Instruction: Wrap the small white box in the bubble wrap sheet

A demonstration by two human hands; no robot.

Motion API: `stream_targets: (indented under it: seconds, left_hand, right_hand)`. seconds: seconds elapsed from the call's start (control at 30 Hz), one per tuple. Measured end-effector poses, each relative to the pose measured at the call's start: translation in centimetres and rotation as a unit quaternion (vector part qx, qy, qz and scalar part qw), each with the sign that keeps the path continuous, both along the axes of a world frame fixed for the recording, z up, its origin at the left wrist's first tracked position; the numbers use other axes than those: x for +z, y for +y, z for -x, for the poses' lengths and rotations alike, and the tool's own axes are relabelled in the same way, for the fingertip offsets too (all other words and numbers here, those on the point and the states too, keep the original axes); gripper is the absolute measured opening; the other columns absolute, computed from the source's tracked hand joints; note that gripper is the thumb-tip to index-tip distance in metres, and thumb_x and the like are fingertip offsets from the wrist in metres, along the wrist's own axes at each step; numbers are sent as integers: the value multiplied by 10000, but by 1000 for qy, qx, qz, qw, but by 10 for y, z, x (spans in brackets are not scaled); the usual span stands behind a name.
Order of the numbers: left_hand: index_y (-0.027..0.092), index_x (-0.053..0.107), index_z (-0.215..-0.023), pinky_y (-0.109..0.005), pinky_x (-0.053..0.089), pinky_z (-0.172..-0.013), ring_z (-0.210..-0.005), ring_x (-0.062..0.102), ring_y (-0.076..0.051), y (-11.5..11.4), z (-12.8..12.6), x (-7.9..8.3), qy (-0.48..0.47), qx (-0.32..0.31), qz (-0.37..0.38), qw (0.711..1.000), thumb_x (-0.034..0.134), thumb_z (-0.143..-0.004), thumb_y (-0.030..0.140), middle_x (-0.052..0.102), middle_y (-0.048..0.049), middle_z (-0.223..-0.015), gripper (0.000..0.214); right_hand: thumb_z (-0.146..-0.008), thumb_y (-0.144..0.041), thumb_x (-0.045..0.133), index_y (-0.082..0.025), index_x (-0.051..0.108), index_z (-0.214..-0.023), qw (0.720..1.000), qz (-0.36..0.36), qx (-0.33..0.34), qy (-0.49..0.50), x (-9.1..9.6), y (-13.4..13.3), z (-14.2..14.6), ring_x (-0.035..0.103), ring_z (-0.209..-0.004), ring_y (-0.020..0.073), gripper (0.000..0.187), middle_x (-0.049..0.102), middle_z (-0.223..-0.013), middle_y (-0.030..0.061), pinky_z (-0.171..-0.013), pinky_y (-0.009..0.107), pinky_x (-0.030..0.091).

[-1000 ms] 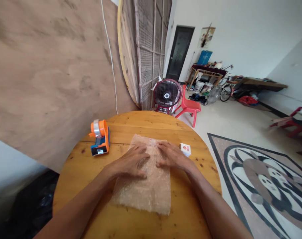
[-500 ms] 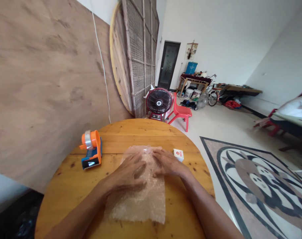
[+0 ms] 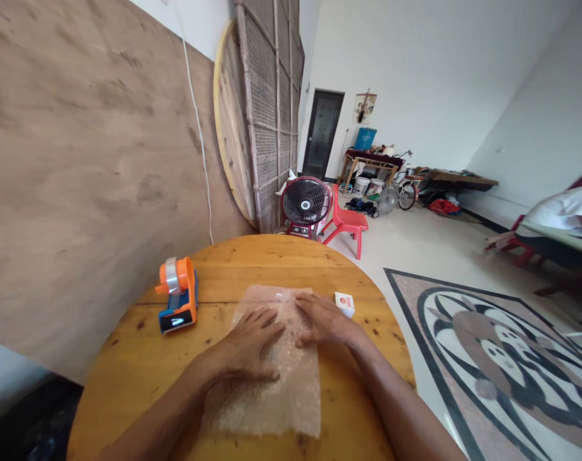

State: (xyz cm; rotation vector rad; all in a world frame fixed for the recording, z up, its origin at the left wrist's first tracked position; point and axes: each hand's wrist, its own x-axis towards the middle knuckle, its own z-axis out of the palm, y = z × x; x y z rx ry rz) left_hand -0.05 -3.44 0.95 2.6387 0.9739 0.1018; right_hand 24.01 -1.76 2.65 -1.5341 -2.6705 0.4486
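A sheet of clear bubble wrap [image 3: 291, 397] lies flat on the round wooden table [image 3: 362, 397] in front of me. My left hand [image 3: 250, 342] rests on its left part, fingers spread and thumb pointing right. On the upper right edge of the sheet lies my right hand [image 3: 324, 320], its fingers stretched out flat. Neither hand grips anything. Just beyond my right hand stands a small white box [image 3: 344, 304] with red print. An orange and blue tape dispenser [image 3: 178, 294] with a roll of tape sits at the table's left side.
A dark red fan [image 3: 306, 203] and a red plastic chair [image 3: 347, 221] stand beyond the table's far edge. A large wooden board [image 3: 103, 153] leans along the left. At the far right is part of a person [image 3: 564, 208] in white.
My left hand has slid slightly down and left on the bubble wrap, while my right hand stays nearly in place. The whole view has tilted a little upward.
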Motion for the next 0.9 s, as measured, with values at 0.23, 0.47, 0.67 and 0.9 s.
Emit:
stream_targets:
  seconds: [0.23,0.47,0.67,0.9]
  left_hand:
    - [214,470,-1343,-568,225,-1097,-1390,236,-407,0,0,-3,-3,-5,4,1000,674,-636,654,359,-185,-1472,857]
    - [215,435,-1382,-585,201,-1106,-1405,214,-399,0,0,-2,18,4,11,1000,694,-630,618,316,-192,-1498,892]
    - [219,397,-1410,-600,163,-1111,-1419,168,-399,0,2,2,21,-4,31,999,662,-606,694,272,-199,-1517,970]
    - [194,360,-1440,-602,143,-1119,-1427,125,-399,0,2,4,41,4,53,998,687,-588,656,215,-211,-1533,1023]
  right_hand:
    - [-612,-651,703,-161,438,-1392,1000,2,-12,2,-1,-2,0,332,-1359,345,959,363,-1488,159,-1105,476,267]
    - [-599,-702,664,-147,472,-1349,1000,-5,-6,-22,1,-5,4,353,-1328,383,953,374,-1473,182,-1062,552,288]
    - [-594,-693,672,-147,463,-1355,1000,-3,-5,-24,1,-5,4,339,-1337,374,960,362,-1481,180,-1063,542,288]
    - [-609,-671,673,-156,474,-1351,1000,-16,10,-17,-3,-2,1,358,-1330,357,925,371,-1480,165,-1067,502,299]
